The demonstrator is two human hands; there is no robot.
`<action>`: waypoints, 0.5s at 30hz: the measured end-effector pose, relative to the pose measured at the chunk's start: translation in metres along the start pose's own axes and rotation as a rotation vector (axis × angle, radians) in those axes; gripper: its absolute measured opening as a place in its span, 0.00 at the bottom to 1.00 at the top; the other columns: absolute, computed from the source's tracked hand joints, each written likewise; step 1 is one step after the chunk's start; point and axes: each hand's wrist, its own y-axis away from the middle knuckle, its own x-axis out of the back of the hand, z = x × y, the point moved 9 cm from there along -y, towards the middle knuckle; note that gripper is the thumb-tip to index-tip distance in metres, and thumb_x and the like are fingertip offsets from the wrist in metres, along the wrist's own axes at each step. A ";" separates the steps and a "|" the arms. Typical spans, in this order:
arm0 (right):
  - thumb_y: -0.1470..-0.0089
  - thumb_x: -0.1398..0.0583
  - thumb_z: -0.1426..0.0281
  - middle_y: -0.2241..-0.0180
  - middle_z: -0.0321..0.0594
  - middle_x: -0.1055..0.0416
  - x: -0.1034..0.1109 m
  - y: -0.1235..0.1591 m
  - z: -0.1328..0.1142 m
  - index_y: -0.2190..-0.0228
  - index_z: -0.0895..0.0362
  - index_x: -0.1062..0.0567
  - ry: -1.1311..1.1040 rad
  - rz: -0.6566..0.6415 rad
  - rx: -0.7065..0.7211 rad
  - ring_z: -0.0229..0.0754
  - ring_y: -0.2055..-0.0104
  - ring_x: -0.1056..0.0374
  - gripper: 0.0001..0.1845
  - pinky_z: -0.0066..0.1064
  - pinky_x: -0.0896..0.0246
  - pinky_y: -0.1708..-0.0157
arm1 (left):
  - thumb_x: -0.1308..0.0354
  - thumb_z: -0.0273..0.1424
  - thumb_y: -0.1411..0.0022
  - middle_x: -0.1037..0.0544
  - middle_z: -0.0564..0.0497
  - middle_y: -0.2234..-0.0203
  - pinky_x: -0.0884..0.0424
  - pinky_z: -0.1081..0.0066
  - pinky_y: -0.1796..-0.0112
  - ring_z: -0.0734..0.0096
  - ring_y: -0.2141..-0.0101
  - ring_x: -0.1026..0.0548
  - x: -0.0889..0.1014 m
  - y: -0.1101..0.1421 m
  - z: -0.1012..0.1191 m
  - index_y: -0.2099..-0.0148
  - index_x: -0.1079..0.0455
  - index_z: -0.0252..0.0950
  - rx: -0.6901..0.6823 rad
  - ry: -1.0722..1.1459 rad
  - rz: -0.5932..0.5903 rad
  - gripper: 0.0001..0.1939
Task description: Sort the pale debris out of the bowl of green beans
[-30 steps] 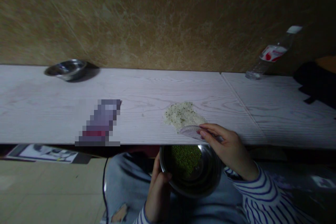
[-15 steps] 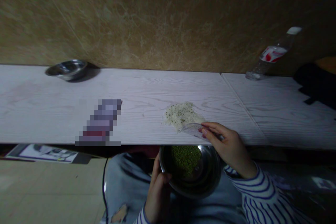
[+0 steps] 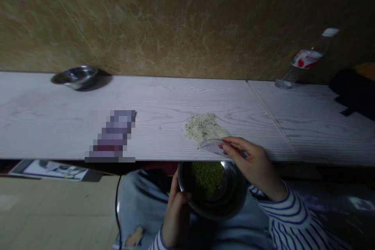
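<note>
My left hand (image 3: 178, 207) grips the left rim of a steel bowl (image 3: 234, 199) below the table's front edge, over my lap. Green mung beans (image 3: 206, 177) lie inside the bowl. My right hand (image 3: 252, 160) is closed on a thin, clear plastic disc (image 3: 211, 145), perhaps a lid, pinched between thumb and fingers. The disc rests low over the tabletop, against the near side of a heap of white rice (image 3: 206, 127) with dark green beans scattered through it. Part of the disc is hidden by my fingers.
A second steel bowl (image 3: 76, 78) stands at the back left by the wall. A blurred-out flat object (image 3: 113, 136) lies left of the rice. Toward the right are a clear bottle (image 3: 306, 59) with a white cap and a dark item (image 3: 351, 90). The table edge (image 3: 155, 160) runs above my lap.
The disc in my right hand has shifted slightly left along the near edge of the rice. My left hand and the bowl have stayed in place.
</note>
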 end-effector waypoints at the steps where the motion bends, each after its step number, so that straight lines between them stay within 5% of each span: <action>1: 0.42 0.39 0.64 0.65 0.42 0.18 0.000 0.001 0.000 0.59 0.54 0.19 0.006 -0.007 0.003 0.44 0.65 0.22 0.12 0.37 0.24 0.61 | 0.39 0.30 0.47 0.27 0.49 0.41 0.43 0.53 0.40 0.48 0.37 0.39 -0.001 0.000 0.000 0.40 0.30 0.48 0.003 0.002 0.002 0.30; 15: 0.43 0.39 0.64 0.65 0.44 0.18 -0.006 0.000 0.007 0.59 0.56 0.19 -0.028 0.015 -0.023 0.45 0.64 0.22 0.13 0.36 0.24 0.62 | 0.40 0.28 0.45 0.26 0.51 0.42 0.45 0.54 0.39 0.51 0.36 0.40 -0.004 -0.001 0.003 0.40 0.30 0.49 -0.026 0.031 -0.034 0.30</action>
